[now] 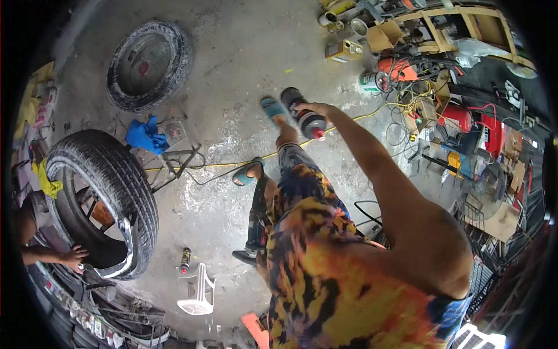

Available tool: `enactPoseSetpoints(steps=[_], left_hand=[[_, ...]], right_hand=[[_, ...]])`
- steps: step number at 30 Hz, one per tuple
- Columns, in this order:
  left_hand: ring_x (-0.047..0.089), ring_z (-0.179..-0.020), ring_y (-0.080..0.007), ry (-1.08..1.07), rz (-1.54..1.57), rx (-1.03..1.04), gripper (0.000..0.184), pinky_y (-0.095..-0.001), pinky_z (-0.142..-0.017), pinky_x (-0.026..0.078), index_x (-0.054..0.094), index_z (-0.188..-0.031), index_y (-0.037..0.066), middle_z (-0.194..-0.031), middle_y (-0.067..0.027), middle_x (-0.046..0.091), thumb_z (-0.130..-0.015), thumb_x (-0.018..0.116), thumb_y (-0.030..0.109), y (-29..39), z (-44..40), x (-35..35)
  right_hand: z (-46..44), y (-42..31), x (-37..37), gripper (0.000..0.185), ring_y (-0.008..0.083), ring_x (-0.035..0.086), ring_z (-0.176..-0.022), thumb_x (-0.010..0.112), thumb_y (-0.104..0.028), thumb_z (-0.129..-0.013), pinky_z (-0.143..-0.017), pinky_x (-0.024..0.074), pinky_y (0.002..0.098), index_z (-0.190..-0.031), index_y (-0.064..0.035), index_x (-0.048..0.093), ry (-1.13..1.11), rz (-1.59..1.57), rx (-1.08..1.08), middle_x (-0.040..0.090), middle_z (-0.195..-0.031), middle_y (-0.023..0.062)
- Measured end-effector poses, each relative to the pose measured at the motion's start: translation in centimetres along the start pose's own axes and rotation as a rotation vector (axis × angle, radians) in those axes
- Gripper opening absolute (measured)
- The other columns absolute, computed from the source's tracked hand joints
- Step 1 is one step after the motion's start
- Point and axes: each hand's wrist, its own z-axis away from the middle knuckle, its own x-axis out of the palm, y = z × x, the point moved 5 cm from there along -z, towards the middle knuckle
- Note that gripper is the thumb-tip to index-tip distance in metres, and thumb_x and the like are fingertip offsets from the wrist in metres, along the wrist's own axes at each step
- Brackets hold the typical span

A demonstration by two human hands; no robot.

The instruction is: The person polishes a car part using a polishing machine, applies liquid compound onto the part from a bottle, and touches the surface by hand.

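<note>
My right hand (314,109) is wrapped round a large dark bottle (307,119) with a red tip, held out over the floor beside my sandalled foot. Low at my side, my left hand (263,270) is partly hidden behind my patterned clothing. Its fingers seem to close on a long black tool (256,230), whose kind I cannot make out. Well to the left of it stands a big tire (142,198) with a cut or patched section on its lower edge. Another person's hand (72,256) rests at that tire's inner rim.
A second tire (180,64) lies flat on the floor. A blue cloth (148,135) hangs on a metal stand (183,160). A yellow cord (366,115) crosses the floor. A white chair (200,291) and a small bottle (185,260) stand lower left. Clutter and a red tank (455,119) fill the right side.
</note>
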Motion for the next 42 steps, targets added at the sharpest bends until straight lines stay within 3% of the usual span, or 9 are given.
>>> enactPoseSetpoints(steps=[5,7,10,12,13,18,31,37,42], left_hand=[[0.056,-0.058,-0.0122,-0.045,-0.082,-0.11,0.014,-0.0289,-0.054,0.044,0.062,-0.08,0.008,-0.067,-0.0009,0.059,-0.08,0.068,0.021,-1.0,2.0,10.9],[0.056,-0.058,-0.0122,-0.055,-0.095,-0.15,0.014,-0.0289,-0.054,0.044,0.063,-0.08,0.008,-0.067,-0.0009,0.06,-0.08,0.068,0.021,-2.3,2.5,16.4],[0.056,-0.058,-0.0122,-0.016,-0.106,-0.209,0.014,-0.0289,-0.054,0.044,0.063,-0.08,0.008,-0.067,-0.0009,0.06,-0.079,0.068,0.02,-5.0,5.6,21.1],[0.056,-0.059,-0.0122,0.033,-0.083,-0.235,0.014,-0.0288,-0.054,0.044,0.063,-0.08,0.008,-0.067,-0.0009,0.06,-0.079,0.068,0.02,-7.3,8.1,24.5],[0.056,-0.059,-0.0122,0.014,-0.088,-0.251,0.014,-0.0288,-0.054,0.044,0.063,-0.08,0.008,-0.068,-0.0009,0.06,-0.079,0.068,0.02,-8.5,8.6,26.9],[0.056,-0.059,-0.0121,0.079,-0.009,-0.28,0.013,-0.0288,-0.054,0.044,0.063,-0.081,0.008,-0.068,-0.0009,0.06,-0.079,0.068,0.02,-10.5,8.7,30.1],[0.056,-0.06,-0.012,0.111,0.059,-0.294,0.013,-0.0286,-0.054,0.044,0.064,-0.081,0.007,-0.069,-0.001,0.061,-0.078,0.069,0.019,-12.9,8.3,28.8],[0.057,-0.06,-0.0119,0.046,0.133,-0.266,0.013,-0.0285,-0.055,0.044,0.064,-0.081,0.007,-0.069,-0.001,0.061,-0.078,0.069,0.019,-15.0,7.7,28.0],[0.057,-0.061,-0.0105,0.001,0.172,-0.235,0.013,-0.0288,-0.055,0.044,0.064,-0.08,0.007,-0.07,-0.0018,0.063,-0.077,0.07,0.018,-17.1,6.4,27.7]], right_hand=[[-9.4,-3.3,-14.0,0.073,0.0291,0.07,-0.076,0.081,-0.046,-0.054,-0.067,0.0581,0.0378,-0.105,0.0031,0.063,0.495,1.015,0.134,0.069,-0.088,0.0202],[-13.7,-4.5,-17.1,0.066,0.0285,0.065,-0.089,0.077,-0.039,-0.059,-0.078,0.0533,0.0377,-0.109,0.0015,0.061,0.595,1.27,0.042,0.065,-0.097,0.0187],[-23.9,-2.2,-24.0,0.057,0.0253,0.051,-0.115,0.065,-0.022,-0.075,-0.097,0.0412,0.0354,-0.126,-0.0013,0.051,0.442,1.584,-0.36,0.052,-0.125,0.0164],[-31.7,-0.4,-28.4,0.053,0.0232,0.042,-0.132,0.058,-0.01,-0.085,-0.109,0.0332,0.0339,-0.137,-0.0032,0.045,0.239,1.977,-1.009,0.043,-0.144,0.0149],[-35.3,-0.4,-31.2,0.051,0.0239,0.047,-0.128,0.06,-0.01,-0.086,-0.108,0.035,0.0336,-0.135,-0.0029,0.046,0.158,1.189,-0.826,0.049,-0.139,0.0135],[-46.1,-5.8,-31.5,0.05,0.0236,0.047,-0.127,0.06,-0.01,-0.087,-0.107,0.0354,0.0335,-0.135,-0.0028,0.046,0.484,1.411,-0.366,0.049,-0.138,0.0133],[-50.8,-6.7,-31.9,0.049,0.023,0.049,-0.124,0.06,-0.01,-0.087,-0.106,0.0366,0.0333,-0.134,-0.0025,0.047,0.547,1.407,-0.328,0.052,-0.135,0.0127],[-41.0,-3.7,-18.8,0.049,0.0227,0.05,-0.123,0.06,-0.009,-0.087,-0.105,0.0371,0.0332,-0.134,-0.0023,0.047,0.276,1.042,-0.688,0.053,-0.133,0.0125],[-10.5,-3.3,23.9,0.046,0.0222,0.056,-0.114,0.063,-0.003,-0.084,-0.099,0.0421,0.0331,-0.129,-0.0008,0.053,-0.608,0.75,-1.081,0.057,-0.127,0.0115]])
